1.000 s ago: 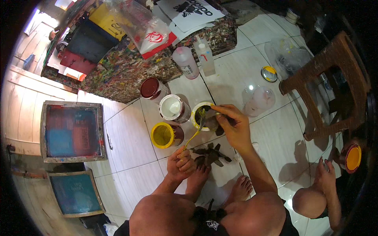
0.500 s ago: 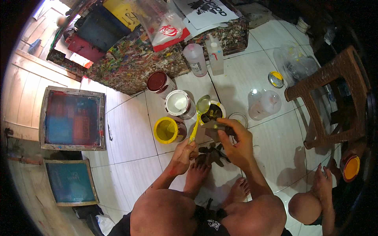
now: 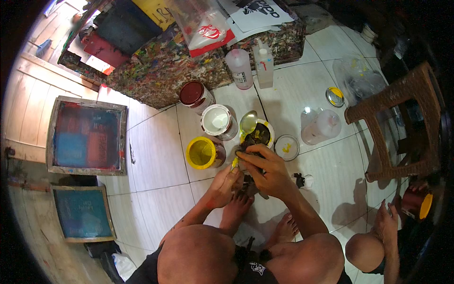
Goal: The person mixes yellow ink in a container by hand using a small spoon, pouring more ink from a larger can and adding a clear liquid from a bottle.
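Note:
My left hand (image 3: 224, 186) grips the yellow-smeared handle of a metal spoon (image 3: 248, 121), whose bowl is raised over the rim of a can (image 3: 267, 134) with dark, yellow-streaked contents. My right hand (image 3: 267, 176) has thumb and fingers closed round a dark scrap (image 3: 253, 148), touching the spoon's handle. A yellow paint can (image 3: 202, 152), a white paint can (image 3: 216, 121) and a maroon-lidded can (image 3: 193, 93) stand left of the spoon. A smeared lid (image 3: 286, 147) lies to the right. More dark scraps lie beneath my hands, between my bare feet, partly hidden.
Bottles (image 3: 239, 69), clear containers (image 3: 321, 128) and a loose lid (image 3: 335, 96) are on the tiles. A paint-crusted bench (image 3: 156, 80) is behind, two framed screens (image 3: 87, 136) at left, a brown stool (image 3: 388, 170) at right. Another person's hand (image 3: 385, 217) and knee show at lower right, near an orange-topped can (image 3: 416, 203).
The spoon has risen from inside the can to above its rim. My right hand, with the dark scrap, has moved down and left onto the handle. The orange-topped can at right has shifted.

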Demonstrator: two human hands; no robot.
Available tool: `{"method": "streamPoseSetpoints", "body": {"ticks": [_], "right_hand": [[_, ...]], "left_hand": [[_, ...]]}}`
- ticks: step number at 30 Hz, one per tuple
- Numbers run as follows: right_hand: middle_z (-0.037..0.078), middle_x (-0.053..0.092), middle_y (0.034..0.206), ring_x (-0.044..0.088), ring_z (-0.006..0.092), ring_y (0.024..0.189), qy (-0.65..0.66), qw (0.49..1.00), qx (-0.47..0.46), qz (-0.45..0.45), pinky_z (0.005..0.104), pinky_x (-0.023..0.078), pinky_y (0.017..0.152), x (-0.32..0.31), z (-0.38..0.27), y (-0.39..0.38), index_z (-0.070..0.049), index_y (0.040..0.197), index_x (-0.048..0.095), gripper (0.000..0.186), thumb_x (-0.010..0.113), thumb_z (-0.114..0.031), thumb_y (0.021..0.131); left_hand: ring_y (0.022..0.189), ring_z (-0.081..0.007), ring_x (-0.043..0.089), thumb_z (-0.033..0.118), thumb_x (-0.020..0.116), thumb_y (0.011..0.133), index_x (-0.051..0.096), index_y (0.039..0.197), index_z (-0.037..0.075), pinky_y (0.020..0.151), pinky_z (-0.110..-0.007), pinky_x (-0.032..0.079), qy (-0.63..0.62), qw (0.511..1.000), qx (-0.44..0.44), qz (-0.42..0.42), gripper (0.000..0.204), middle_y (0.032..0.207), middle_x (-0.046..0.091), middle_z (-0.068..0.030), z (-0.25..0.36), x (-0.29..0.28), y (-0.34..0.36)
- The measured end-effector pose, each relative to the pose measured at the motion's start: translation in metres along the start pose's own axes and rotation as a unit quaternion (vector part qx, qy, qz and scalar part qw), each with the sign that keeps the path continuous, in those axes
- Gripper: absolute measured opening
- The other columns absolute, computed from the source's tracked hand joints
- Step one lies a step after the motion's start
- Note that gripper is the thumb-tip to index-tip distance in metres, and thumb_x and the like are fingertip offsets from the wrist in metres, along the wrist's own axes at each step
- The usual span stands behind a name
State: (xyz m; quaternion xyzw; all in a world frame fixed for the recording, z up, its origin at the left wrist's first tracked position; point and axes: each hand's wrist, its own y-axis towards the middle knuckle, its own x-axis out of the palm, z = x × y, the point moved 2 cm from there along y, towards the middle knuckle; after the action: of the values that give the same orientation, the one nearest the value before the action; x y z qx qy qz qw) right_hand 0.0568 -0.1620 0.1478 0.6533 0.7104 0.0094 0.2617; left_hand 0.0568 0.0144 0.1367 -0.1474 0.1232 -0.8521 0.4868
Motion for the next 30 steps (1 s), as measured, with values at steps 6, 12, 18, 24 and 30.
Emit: {"method": "streamPoseSetpoints", "body": {"ticks": [6, 12, 18, 24, 30], "right_hand": [[0.017, 0.056, 0.121, 0.058, 0.0355, 0.111, -0.023, 0.993, -0.092, -0.073, 0.0418, 0.05, 0.095, 0.001, 0.014, -0.002, -0.006, 0.126, 0.063, 0.047, 0.068, -0.004, 0.079], [0.018, 0.054, 0.123, 0.057, 0.0366, 0.113, -0.108, 0.977, -0.164, -0.083, 0.0446, 0.048, 0.097, -0.001, 0.01, 0.0, -0.007, 0.133, 0.057, 0.062, 0.069, -0.005, 0.072], [0.017, 0.056, 0.111, 0.06, 0.0348, 0.098, -0.107, 0.977, -0.184, -0.001, 0.0422, 0.051, 0.085, 0.005, 0.017, 0.002, -0.004, 0.12, 0.065, 0.051, 0.064, 0.003, 0.07], [0.018, 0.057, 0.111, 0.06, 0.0353, 0.1, -0.139, 0.98, -0.134, 0.048, 0.0414, 0.051, 0.085, 0.005, 0.036, -0.001, -0.003, 0.117, 0.066, 0.047, 0.064, 0.007, 0.071], [0.02, 0.056, 0.12, 0.059, 0.0369, 0.109, -0.035, 0.986, -0.163, -0.021, 0.0407, 0.052, 0.09, 0.011, 0.012, -0.013, -0.005, 0.127, 0.061, 0.051, 0.065, 0.001, 0.077]], "left_hand": [[0.063, -0.0054, 0.033, 0.028, 0.034, 0.107, 0.044, 0.096, 0.009, 0.055, -0.023, 0.03, -0.006, 1.0, -0.009, -0.019, 0.024, 0.073, 0.038, 0.0047, 0.008, 0.002, 0.0], [0.062, -0.0057, 0.033, 0.029, 0.036, 0.106, 0.044, 0.093, 0.009, 0.055, -0.024, 0.029, -0.014, 1.0, 0.002, -0.024, 0.025, 0.07, 0.038, 0.0044, 0.009, -0.003, -0.005], [0.061, -0.0067, 0.033, 0.031, 0.038, 0.105, 0.044, 0.089, 0.009, 0.054, -0.024, 0.029, -0.047, 0.999, 0.007, -0.022, 0.028, 0.069, 0.039, 0.0044, 0.008, 0.001, -0.008], [0.062, -0.0083, 0.032, 0.037, 0.042, 0.102, 0.043, 0.09, 0.01, 0.056, -0.026, 0.026, -0.019, 0.999, -0.048, -0.004, 0.03, 0.071, 0.037, 0.0039, 0.01, 0.003, -0.011], [0.064, -0.0073, 0.037, 0.029, 0.038, 0.105, 0.046, 0.093, 0.008, 0.057, -0.024, 0.033, 0.002, 1.0, 0.013, -0.001, 0.026, 0.074, 0.043, 0.003, 0.01, 0.004, -0.006]]}}
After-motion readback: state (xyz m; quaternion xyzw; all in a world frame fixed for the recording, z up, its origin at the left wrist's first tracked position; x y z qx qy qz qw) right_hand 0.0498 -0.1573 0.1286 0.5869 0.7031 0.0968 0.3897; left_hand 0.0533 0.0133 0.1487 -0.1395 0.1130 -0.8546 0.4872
